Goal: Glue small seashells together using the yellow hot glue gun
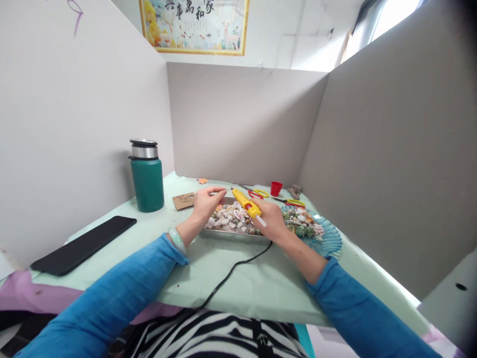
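My right hand (274, 219) is wrapped round a yellow glue gun (246, 203), whose nozzle points up and left toward my left hand. My left hand (206, 201) hovers over a metal tray (238, 234) of small shells and pebbles, its fingers pinched together on something too small to name. The gun's black cord (231, 273) runs back across the pale green table cover toward my body. A blue shell-shaped dish (331, 238) with greenish and white shells lies just right of my right hand.
A green flask (147, 176) stands at the left, with a black phone (84, 244) nearer the table's left edge. A brown card piece (184, 200), two pairs of yellow-and-red scissors (259, 193) and a red cup (276, 188) lie behind the tray. Grey partitions enclose three sides.
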The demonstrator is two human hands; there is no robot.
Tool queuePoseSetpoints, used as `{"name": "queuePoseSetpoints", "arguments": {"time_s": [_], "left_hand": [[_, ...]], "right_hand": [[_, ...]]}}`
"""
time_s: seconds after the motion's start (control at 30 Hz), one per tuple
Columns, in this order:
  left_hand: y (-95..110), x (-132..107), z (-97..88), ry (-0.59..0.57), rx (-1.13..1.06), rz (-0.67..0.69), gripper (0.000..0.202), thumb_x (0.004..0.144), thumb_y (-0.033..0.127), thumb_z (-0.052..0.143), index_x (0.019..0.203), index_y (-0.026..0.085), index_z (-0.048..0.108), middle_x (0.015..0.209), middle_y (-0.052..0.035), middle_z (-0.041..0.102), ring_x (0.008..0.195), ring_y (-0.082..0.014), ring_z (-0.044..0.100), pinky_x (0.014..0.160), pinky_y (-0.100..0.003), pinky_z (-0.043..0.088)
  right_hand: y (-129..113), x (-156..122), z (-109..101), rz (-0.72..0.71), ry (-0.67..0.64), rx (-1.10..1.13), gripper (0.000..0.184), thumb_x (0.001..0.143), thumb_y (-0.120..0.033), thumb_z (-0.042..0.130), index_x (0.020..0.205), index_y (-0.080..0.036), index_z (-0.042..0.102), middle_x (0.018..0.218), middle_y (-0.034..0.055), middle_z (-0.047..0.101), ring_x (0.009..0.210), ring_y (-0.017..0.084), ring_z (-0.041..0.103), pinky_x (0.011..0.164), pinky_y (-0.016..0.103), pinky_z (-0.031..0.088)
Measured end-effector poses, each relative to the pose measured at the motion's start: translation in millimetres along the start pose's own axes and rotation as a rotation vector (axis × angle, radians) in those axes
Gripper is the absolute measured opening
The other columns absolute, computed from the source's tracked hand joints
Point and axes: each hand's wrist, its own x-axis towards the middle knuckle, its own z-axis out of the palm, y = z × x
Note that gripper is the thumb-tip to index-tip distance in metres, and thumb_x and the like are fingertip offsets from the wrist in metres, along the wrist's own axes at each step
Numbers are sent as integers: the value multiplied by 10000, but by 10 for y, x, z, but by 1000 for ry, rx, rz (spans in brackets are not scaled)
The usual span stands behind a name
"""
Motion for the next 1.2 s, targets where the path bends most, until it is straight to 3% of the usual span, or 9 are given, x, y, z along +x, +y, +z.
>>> {"name": "queuePoseSetpoints", "arguments": {"time_s": [0.17,0.33,0.87,1.2], "left_hand": [[-17,9,2,-9,6,-2,321,640,376,694,863,145,715,656,-63,697,633,-188,670,609,-269,522],[-32,15,-4,-3,17,9,308,649,377,689,855,149,715,650,-59,696,636,-187,672,622,-268,524],[-22,15,-8,-10,-14,8,321,640,382,699,851,141,711,658,-61,693,631,-192,667,614,-280,521],[-53,40,-10,-2,-51,-2,316,629,369,714,848,141,713,659,-60,689,628,-190,663,606,-279,520]], "right_hand": [[-6,0,-6,-39,-33,33,154,723,-186,487,848,-202,575,760,28,630,685,173,549,597,248,333],[-3,-7,0,3,-13,4,103,773,-218,455,784,-202,556,689,22,600,621,164,522,581,255,322],[-11,8,-11,-23,-38,27,179,712,-185,478,852,-198,587,764,37,640,689,178,554,609,249,349],[-30,4,-23,0,-59,-43,137,753,-210,479,843,-202,582,770,31,644,694,174,566,606,251,337]]}}
